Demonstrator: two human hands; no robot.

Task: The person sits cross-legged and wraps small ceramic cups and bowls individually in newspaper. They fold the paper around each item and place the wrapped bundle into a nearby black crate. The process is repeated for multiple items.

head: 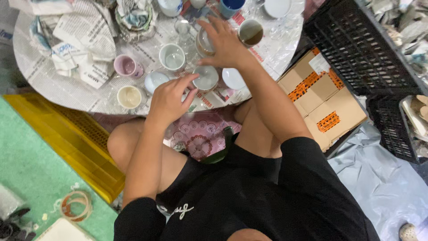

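We see a round table covered in newspaper, cut off at the top edge, crowded with cups standing mouth-up. Beside it on the right lie a black crate and a cardboard box; a yellow crate sits left. Our right hand spreads open over a brownish cup, mostly hidden beneath the palm, so we cannot tell if it grips. Our left hand, fingers loosely curled, touches the rim of a small grey cup near the table's front edge. A white cup and a pink cup stand close by, leaving little free room.
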